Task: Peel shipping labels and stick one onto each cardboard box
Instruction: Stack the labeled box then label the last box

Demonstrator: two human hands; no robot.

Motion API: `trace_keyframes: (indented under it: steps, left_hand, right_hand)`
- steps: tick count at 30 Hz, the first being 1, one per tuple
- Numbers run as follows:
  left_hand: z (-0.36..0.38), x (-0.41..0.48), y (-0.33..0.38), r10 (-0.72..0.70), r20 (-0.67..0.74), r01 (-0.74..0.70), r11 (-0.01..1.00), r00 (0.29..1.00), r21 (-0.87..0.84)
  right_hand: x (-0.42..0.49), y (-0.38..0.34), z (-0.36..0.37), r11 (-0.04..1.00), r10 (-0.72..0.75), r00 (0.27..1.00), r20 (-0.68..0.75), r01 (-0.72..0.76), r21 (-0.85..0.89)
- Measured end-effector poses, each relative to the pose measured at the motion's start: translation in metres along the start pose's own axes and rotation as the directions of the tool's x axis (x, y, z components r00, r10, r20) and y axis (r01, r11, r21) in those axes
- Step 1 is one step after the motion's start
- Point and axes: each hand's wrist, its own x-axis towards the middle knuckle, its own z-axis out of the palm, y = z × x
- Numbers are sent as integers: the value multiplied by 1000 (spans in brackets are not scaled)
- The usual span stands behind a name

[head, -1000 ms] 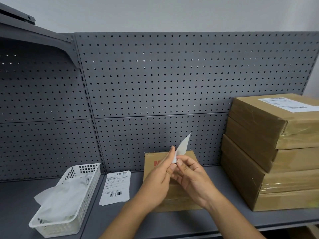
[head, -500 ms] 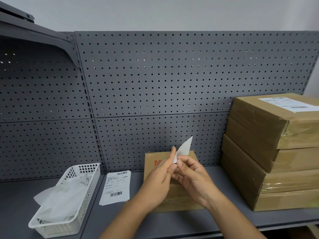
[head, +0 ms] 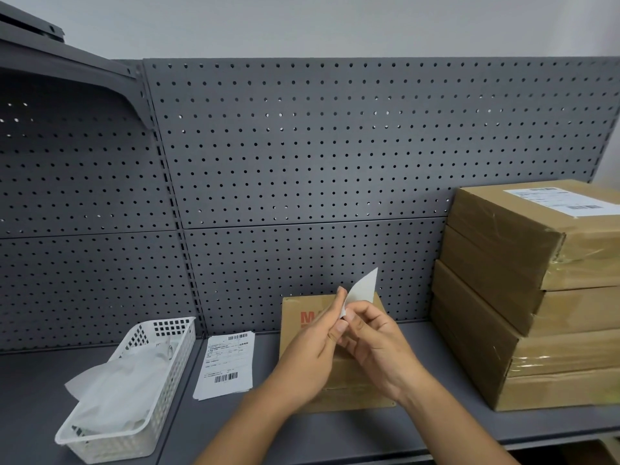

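Note:
Both hands meet above a small cardboard box [head: 298, 317] with red print that lies on the grey shelf. My left hand [head: 312, 350] and my right hand [head: 375, 347] pinch the lower corner of a white shipping label [head: 364, 288], which sticks up edge-on between the fingertips. Its printed side is hidden. A stack of printed labels [head: 228, 364] lies flat on the shelf left of the box. At the right stands a pile of taped cardboard boxes [head: 523, 297]; the top one carries a stuck label [head: 563, 199].
A white plastic basket [head: 157, 391] holding crumpled backing sheets sits at the left front of the shelf [head: 419, 424]. A grey pegboard wall [head: 302, 162] closes the back. An upper shelf bracket juts out at top left.
The hands and the label have barely shifted; the fingertips work slightly at the label's lower corner.

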Motion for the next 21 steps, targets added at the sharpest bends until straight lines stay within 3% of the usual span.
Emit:
trace_keyframes:
  steps: [5, 7, 8, 10, 13, 16, 18, 21]
  left_hand:
    - [-2, -3, 3, 8, -17, -9, 1000, 1000, -19]
    - [-6, -3, 2, 27, -49, -27, 1000, 998, 7]
    - [-8, -3, 2, 43, -77, -40, 998, 996, 45]
    - [-12, 0, 1, 87, -154, -68, 990, 984, 123]
    - [-15, 6, -1, 114, -226, -68, 977, 967, 200]
    - [-14, 13, -2, 160, -249, -95, 963, 955, 253]
    - [-11, 15, -3, 178, -359, -80, 959, 916, 271]
    - [-4, 12, 4, 188, -621, -43, 970, 761, 241]
  right_hand:
    - [-3, -3, 0, 999, -47, 999, -26, 47, -3]
    - [-2, -8, -6, 965, -184, 975, -121, 157, -209]
    - [-2, -14, -10, 887, -300, 945, -132, 225, -403]
    - [-2, -24, -17, 617, -467, 884, -6, 321, -719]
    - [0, -35, -20, 354, -416, 891, 180, 341, -871]
    - [3, -35, -20, 70, -401, 874, 275, 328, -942]
    - [1, -35, -17, 11, -450, 852, 269, 306, -952]
    - [-3, -36, -8, 23, -585, 782, 214, 280, -960]
